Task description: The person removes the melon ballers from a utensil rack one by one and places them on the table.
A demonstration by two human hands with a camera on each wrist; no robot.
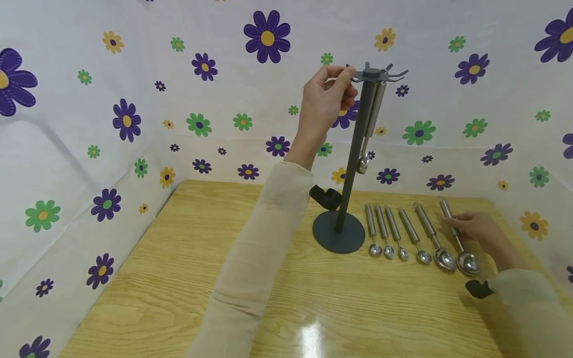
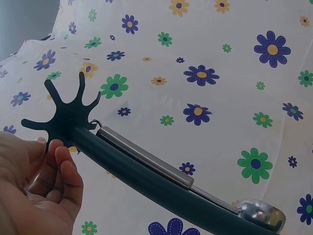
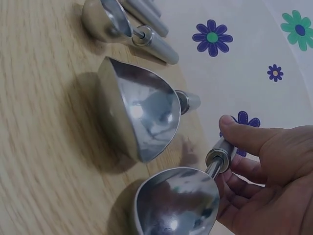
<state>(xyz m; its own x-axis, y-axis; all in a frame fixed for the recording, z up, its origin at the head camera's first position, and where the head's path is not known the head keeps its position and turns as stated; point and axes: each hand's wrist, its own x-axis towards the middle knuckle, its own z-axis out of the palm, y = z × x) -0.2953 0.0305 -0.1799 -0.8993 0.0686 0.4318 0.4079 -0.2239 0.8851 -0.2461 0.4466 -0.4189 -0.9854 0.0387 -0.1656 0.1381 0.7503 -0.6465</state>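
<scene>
My left hand (image 1: 324, 102) pinches one arm of the hook ring (image 2: 66, 115) atop a dark grey utensil stand (image 1: 351, 164). From another hook of that ring hangs a small steel scoop (image 1: 376, 112), its bowl pointing down beside the pole. On the table at the right, my right hand (image 1: 481, 233) holds the handle of the rightmost large scoop (image 1: 467, 262). In the right wrist view, the thumb lies along one side of this scoop's handle and the fingers curl round the other; its bowl (image 3: 178, 203) opens upward.
Several other steel scoops lie in a row between the stand's round base (image 1: 324, 233) and the right hand, with a large one (image 3: 142, 110) closest to the held scoop. A flower-patterned white cloth (image 1: 215, 99) surrounds the wooden table (image 1: 179, 278).
</scene>
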